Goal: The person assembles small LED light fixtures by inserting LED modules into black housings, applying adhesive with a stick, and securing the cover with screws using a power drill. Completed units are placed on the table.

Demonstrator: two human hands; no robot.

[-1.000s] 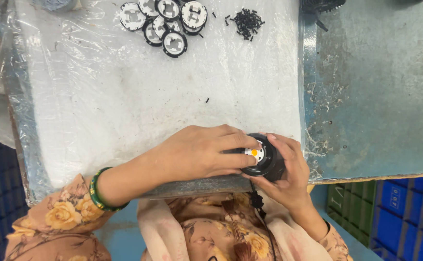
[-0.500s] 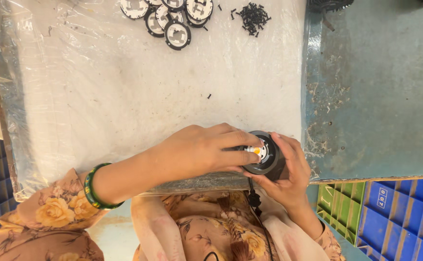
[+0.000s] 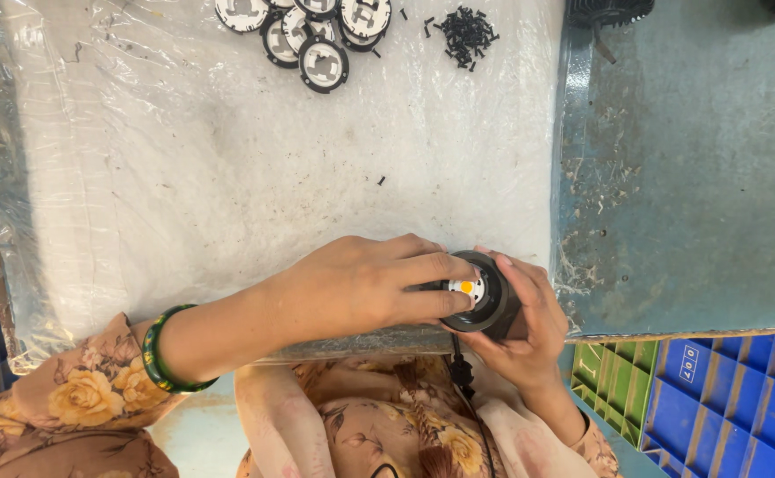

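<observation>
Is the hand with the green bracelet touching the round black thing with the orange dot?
Touching. The head view shows the left hand laid across the round black part, its fingers pressing on the white centre beside the orange dot, while the right hand cups it from below.

There is a single view, from a camera worn on the person's head, looking almost straight down on the bench [image 3: 228, 195] from close above, with the person's own body at the bottom edge and the far side of the bench at the top. It sits near enough that the two hands [image 3: 361, 283] fill the lower middle, while the plastic-covered bench top spreads across the left and centre, a bare blue-grey surface [image 3: 697, 177] takes the right, and blue crates [image 3: 741, 407] show in the lower corner.
</observation>
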